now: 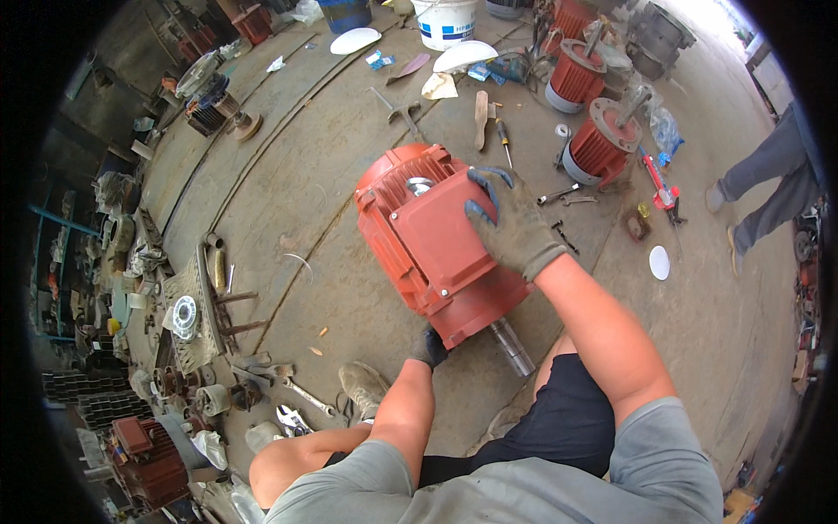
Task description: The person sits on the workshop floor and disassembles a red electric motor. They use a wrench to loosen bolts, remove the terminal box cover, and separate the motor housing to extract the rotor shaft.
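A red electric motor (435,239) lies tilted on the concrete floor in front of me, its bare steel shaft (512,346) pointing towards me. A metal lifting eye (419,186) sits beside its terminal box cover. My right hand (514,226), in a grey work glove, rests with bent, spread fingers on the cover's right side. My left hand (430,347), also gloved, is at the flange on the shaft end; its fingers are partly hidden beneath the motor, so its grip cannot be made out.
Beyond the motor lie a hammer (404,112) and a screwdriver (503,141). Red flanged motors (601,141) stand at right, near a grease gun (658,180). Wrenches (308,397) and loose parts lie at lower left. A person's legs (763,170) show at far right.
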A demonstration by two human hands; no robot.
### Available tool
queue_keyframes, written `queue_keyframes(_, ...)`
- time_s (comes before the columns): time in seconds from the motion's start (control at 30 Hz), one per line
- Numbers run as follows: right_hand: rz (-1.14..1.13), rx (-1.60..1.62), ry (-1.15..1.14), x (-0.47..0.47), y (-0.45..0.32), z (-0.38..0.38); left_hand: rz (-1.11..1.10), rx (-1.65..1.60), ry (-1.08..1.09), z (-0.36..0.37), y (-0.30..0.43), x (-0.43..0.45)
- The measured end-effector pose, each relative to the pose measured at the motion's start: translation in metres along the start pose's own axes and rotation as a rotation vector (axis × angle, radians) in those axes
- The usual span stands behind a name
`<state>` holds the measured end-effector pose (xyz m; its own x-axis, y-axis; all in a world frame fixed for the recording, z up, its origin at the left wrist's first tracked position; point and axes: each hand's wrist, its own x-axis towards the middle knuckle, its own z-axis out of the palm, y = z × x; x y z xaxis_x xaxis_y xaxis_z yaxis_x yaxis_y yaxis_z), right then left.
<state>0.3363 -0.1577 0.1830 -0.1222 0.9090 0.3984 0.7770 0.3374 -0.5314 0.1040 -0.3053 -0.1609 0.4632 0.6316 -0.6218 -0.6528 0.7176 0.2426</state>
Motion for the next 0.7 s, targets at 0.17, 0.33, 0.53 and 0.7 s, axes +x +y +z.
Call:
queue_keyframes(0.17, -0.022, -0.011, 0.011, 0.0, 0.002, 0.002, -0.06, -0.061, 0.034, 0.003, 0.006, -0.001)
queue_keyframes(0.33, -0.02, 0.009, 0.015, 0.0, 0.003, 0.002, -0.071, -0.049, 0.038, 0.0, 0.01, -0.005)
queue_keyframes(0.53, -0.033, 0.022, 0.015, 0.0, 0.003, 0.001, -0.081, -0.048, 0.044, -0.003, 0.013, -0.007)
queue_keyframes(0.7, -0.033, -0.006, 0.032, 0.0, 0.003, 0.001, -0.079, -0.033, 0.052, 0.0, 0.017, -0.009)
